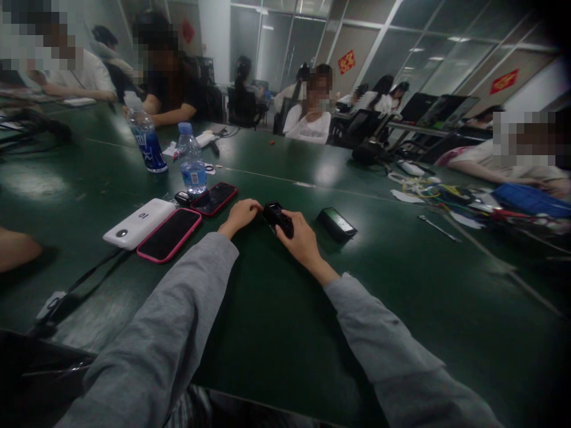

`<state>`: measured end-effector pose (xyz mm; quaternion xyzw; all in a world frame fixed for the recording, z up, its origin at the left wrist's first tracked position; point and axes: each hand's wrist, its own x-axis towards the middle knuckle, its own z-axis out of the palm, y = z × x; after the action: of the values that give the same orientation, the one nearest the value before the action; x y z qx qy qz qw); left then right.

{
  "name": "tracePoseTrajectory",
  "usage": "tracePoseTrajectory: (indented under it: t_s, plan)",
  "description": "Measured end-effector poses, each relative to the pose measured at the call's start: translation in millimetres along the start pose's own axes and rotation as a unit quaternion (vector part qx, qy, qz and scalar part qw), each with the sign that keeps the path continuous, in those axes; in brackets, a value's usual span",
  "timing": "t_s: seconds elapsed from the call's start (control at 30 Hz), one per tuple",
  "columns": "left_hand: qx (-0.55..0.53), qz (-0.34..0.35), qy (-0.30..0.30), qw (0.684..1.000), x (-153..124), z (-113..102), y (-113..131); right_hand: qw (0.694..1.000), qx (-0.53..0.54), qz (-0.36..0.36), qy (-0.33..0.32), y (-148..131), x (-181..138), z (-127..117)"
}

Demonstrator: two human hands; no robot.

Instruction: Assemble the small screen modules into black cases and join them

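Observation:
On the green table, my right hand (302,239) is wrapped round a small black box-shaped device (272,211), its thumb and fingers on the near end. My left hand (242,215) is closed beside the device's left edge, its fingertips pressed together. Whether those fingertips hold anything is too small to tell. To the right of my right hand lies another black box-shaped device (338,223) with a lit screen. Left of my left hand are a red-edged phone (215,198) and a phone in a pink case (170,233).
A white power bank (139,224) with a black strap lies left of the phones. Behind them stand a water bottle (193,163) and a blue-labelled bottle (145,139). Cables (428,187) and a metal wrench-like tool (439,228) lie right. Several people sit around.

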<state>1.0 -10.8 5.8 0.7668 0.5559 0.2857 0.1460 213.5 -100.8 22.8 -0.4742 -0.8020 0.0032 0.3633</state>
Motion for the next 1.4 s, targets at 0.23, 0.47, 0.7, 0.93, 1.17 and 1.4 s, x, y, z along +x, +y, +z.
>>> tracePoseTrajectory:
  t_s: [0.23, 0.47, 0.7, 0.93, 1.17, 1.4]
  plan:
    - [-0.005, -0.005, -0.001, 1.000, -1.0, -1.8, 2.4, 1.000, 0.005, 0.004, -0.004, -2.5, 0.7, -2.0]
    - [-0.015, -0.007, -0.005, 1.000, -1.2, -1.9, 2.2, 1.000, 0.005, 0.002, -0.004, -2.0, 0.2, -2.0]
    - [-0.011, -0.001, -0.003, 1.000, -2.0, -3.3, 4.1, 1.000, 0.010, -0.002, -0.001, -0.1, -0.4, -0.1]
    - [0.003, 0.005, 0.004, 1.000, -1.1, -1.4, 2.9, 1.000, 0.003, 0.003, 0.000, -0.3, -0.1, 1.0]
    - [0.005, -0.004, -0.006, 1.000, -0.9, -2.4, 3.0, 1.000, 0.007, 0.005, -0.004, -0.9, -0.2, -0.2]
    - [-0.003, -0.010, -0.010, 1.000, -1.3, -3.7, 4.2, 1.000, 0.007, 0.004, -0.005, -0.2, -0.3, 0.1]
